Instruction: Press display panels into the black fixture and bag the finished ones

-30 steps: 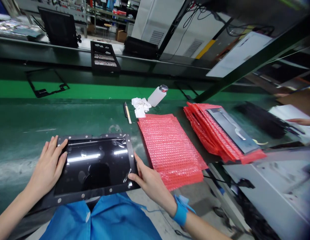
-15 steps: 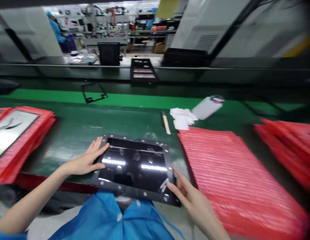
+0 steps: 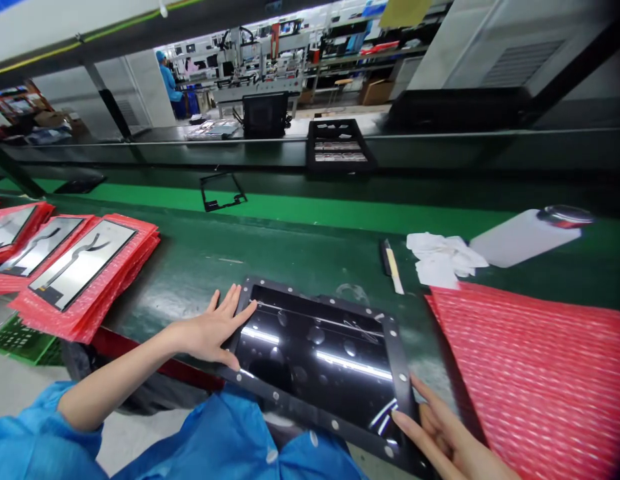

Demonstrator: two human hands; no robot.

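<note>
A glossy black screen panel (image 3: pixel 315 363) in a dark frame with round pale studs lies before me, its near edge jutting toward my body. Bubble-like marks and light reflections show on its surface. My left hand (image 3: pixel 210 333) rests with fingers spread on the panel's left edge. At the right end, my right hand (image 3: pixel 443 427) grips the near corner, thumb on the glass and the other fingers along the side, partly hidden. Past the panel lies a tool with a cream handle (image 3: pixel 394 267). White wipes (image 3: pixel 443 257) sit right of it, beside a white bottle (image 3: pixel 527 239) lying tilted.
Pink bubble-wrap sheets (image 3: pixel 545 373) are stacked at the right. On the left, display panels (image 3: pixel 85 260) lie on pink bubble bags. A thin black frame (image 3: pixel 223 192) is on the green strip, with a black tray (image 3: pixel 340 147) behind. A green crate (image 3: pixel 27 340) stands low left.
My view has swung left and tilted, so everything appears shifted right and more of the left stacks shows. Both hands keep their places on the panel.
</note>
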